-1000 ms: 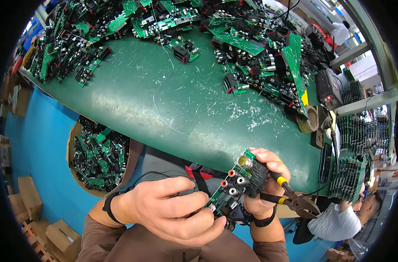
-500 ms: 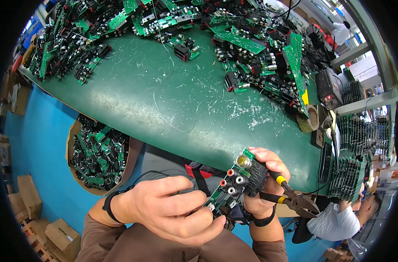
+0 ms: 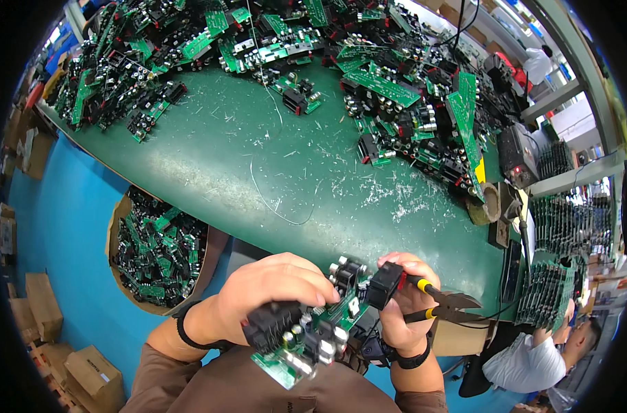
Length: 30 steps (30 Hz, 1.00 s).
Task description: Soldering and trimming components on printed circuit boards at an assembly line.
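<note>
My left hand [image 3: 275, 282] grips a green circuit board [image 3: 344, 313] by its side, fingers curled over it. The board is tilted, with its component side up, carrying black blocks, silver capacitors and round metal connectors. My right hand [image 3: 416, 323] is closed around side cutters [image 3: 454, 303] with black and yellow handles, their jaws pointing right, away from the board. The fingers and thumb of that hand also pinch a black block [image 3: 384, 284] at the board's far right end. Whether this block is fixed to the board I cannot tell.
Heaps of similar circuit boards [image 3: 379, 82] line the back of the green table [image 3: 217, 151]. Thin wire clippings lie scattered on it, with one long loose wire. A carton of boards [image 3: 110, 241] stands on the floor at left. Racked boards [image 3: 547, 289] and a seated person [image 3: 526, 361] are at right.
The board has been turned over and round, and now lies more to the left and lower. My left hand has come up onto it; the cutters stay in my right hand.
</note>
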### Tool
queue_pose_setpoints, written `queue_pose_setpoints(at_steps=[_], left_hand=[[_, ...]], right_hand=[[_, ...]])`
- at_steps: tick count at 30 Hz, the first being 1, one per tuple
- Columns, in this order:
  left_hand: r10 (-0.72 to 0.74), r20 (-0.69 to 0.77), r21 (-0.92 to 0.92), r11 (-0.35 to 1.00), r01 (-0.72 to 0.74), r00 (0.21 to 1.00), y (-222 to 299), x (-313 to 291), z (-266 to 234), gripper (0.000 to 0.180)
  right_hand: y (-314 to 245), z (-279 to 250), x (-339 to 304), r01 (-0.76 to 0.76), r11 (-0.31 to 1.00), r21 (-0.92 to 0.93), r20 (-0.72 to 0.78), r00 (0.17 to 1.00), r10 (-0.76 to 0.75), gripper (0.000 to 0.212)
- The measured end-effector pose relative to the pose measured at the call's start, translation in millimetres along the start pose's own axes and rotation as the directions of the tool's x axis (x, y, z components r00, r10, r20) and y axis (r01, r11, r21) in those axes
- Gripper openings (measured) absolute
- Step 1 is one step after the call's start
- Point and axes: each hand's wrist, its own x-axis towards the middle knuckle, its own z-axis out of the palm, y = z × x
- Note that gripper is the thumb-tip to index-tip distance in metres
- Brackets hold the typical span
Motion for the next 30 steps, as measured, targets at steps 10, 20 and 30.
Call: queue_pose_setpoints(at_steps=[10, 20, 30], left_hand=[[-0.632, -0.315, -0.723, 0.643, 0.253, 0.709, 15.9, 0.6, 19.5, 0.044], [-0.67, -0.173, -0.797, 0.526, 0.298, 0.722, 12.2, -1.0, 14.6, 0.033], [-0.685, -0.217, -0.792, 0.54, 0.285, 0.695, 11.3, -0.3, 16.7, 0.032]], right_hand=[[-20.1, 3.9, -11.4, -0.208, 0.966, 0.153, 0.009, 0.978, 0.209, 0.045], [-22.5, 4.0, -10.0, -0.341, 0.894, 0.29, 0.022, 0.936, 0.35, 0.042], [-19.8, 3.8, -10.1, -0.359, 0.896, 0.262, 0.039, 0.932, 0.361, 0.044]])
